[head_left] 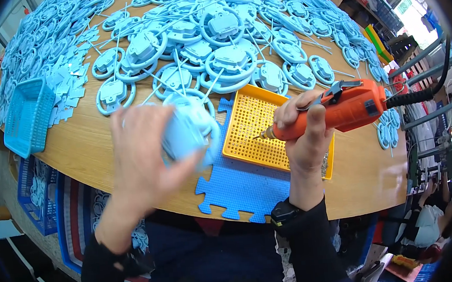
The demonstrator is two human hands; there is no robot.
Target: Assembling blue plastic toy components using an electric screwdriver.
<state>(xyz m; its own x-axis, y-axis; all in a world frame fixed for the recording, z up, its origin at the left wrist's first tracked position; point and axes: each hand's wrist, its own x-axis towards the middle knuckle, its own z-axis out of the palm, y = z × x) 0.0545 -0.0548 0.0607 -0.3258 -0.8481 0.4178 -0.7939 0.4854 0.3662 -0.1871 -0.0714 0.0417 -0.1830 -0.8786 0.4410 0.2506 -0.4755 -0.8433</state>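
My right hand [307, 134] is wrapped round an orange electric screwdriver [349, 107]. Its bit points left, over a yellow perforated tray [246, 126]. In my left hand [143, 151] is a light blue plastic ring-shaped part [192, 125], smeared by motion, with a flat blue face near my thumb. This part is left of the tray, close to the front of the pile. A blue foam mat [240, 185] with jigsaw edges lies under the tray. Small bits sit at the tray's right end, partly hidden by my right wrist.
Many blue ring-shaped parts with thin stems [229, 60] are heaped across the back of the wooden table [372, 182]. Flat blue pieces [68, 87] lie at the left, beside a blue basket [30, 118]. The screwdriver's black cable [438, 82] runs up at the right. Crates [40, 195] stand below left.
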